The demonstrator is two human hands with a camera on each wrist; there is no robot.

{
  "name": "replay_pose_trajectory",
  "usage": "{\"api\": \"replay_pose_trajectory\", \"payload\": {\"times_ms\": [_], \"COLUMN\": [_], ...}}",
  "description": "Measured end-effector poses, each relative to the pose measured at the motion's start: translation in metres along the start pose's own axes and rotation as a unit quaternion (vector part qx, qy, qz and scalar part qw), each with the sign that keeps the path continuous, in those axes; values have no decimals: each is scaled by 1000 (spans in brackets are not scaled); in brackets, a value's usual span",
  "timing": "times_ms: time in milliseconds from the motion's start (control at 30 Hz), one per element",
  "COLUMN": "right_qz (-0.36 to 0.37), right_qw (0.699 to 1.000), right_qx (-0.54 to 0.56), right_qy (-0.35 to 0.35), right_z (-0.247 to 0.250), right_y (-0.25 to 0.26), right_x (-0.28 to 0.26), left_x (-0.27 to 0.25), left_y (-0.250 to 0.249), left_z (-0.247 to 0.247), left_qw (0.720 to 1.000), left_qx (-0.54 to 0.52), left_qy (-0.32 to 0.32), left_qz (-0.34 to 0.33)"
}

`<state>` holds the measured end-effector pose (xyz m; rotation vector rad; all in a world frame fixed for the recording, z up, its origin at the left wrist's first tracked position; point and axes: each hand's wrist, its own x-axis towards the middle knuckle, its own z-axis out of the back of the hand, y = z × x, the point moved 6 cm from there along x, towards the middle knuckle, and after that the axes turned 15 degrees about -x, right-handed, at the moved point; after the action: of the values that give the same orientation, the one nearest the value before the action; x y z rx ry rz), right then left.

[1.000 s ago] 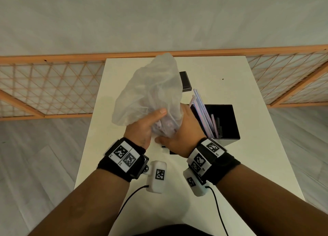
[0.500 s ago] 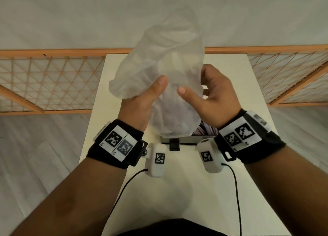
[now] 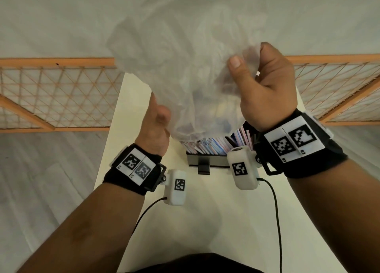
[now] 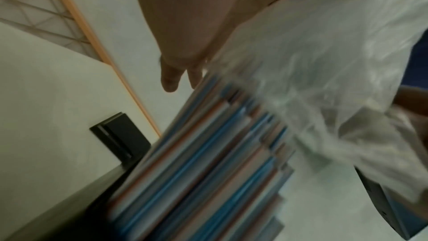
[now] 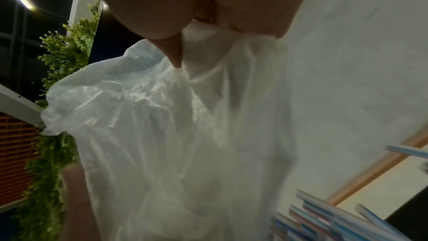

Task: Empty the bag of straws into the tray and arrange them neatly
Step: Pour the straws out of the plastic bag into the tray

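Note:
A crumpled translucent plastic bag [image 3: 185, 67] hangs mouth-down above the black tray [image 3: 205, 162]. My right hand [image 3: 246, 67] pinches its upper right part between thumb and curled fingers. My left hand [image 3: 159, 116] holds the lower left edge, thumb on the front and fingers fairly straight behind. A heap of pink, blue and white straws [image 3: 216, 145] leans in the tray, partly hidden by the bag and my right wrist. The left wrist view shows the straws [image 4: 208, 171] blurred beside the bag [image 4: 324, 80]. The right wrist view shows the bag [image 5: 173, 125] and straw ends [image 5: 336, 217].
The tray stands in the middle of a narrow white table [image 3: 205, 211]. A small flat black object [image 4: 120, 135] lies on the table beyond the tray. An orange wooden lattice fence [image 3: 51, 92] runs behind the table. A green plant [image 5: 60, 61] shows in the right wrist view.
Both hands have lifted the bag much higher. The right hand rose to its upper right part, the left now holds lower down. More straws lie in the tray.

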<state>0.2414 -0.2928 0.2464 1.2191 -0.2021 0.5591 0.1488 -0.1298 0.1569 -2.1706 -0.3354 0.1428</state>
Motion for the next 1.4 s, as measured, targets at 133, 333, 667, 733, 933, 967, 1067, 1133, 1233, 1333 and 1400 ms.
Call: {"api": "replay_pose_trajectory", "payload": {"times_ms": [133,333,667,733,933,967,1067,1133,1233,1333,1400], "right_qz": [21,63,70,64,56,46,49,149,236,162,124], "right_qw": [999,996,989,990,995,995,992,983,956,968,977], "right_qx": [0,-6,-98,-97,-71,-79,-97,-110,-104,-120,-148], "right_qy": [-31,-59,-91,-84,-28,-35,-55,-7,142,152,94], "right_z": [9,25,37,35,24,25,28,27,8,1,5], "right_y": [10,32,26,34,46,42,42,52,60,47,39], "right_x": [6,13,12,9,2,3,1,-1,-9,-9,-7], "left_x": [-4,6,1,-1,13,12,10,9,6,1,-7], "left_y": [0,8,-69,-66,-53,-58,-62,-64,-62,-63,-66], "left_z": [-3,18,-15,-33,-57,-59,-63,-64,-65,-76,-85], "left_qw": [999,991,961,958,990,991,993,992,994,996,990], "left_qx": [18,-10,213,238,130,109,61,54,54,25,50], "left_qy": [-31,-115,2,47,6,-12,-29,-38,-46,14,77], "left_qz": [0,70,-174,-151,-53,-72,-96,-104,-85,-83,-107]}}
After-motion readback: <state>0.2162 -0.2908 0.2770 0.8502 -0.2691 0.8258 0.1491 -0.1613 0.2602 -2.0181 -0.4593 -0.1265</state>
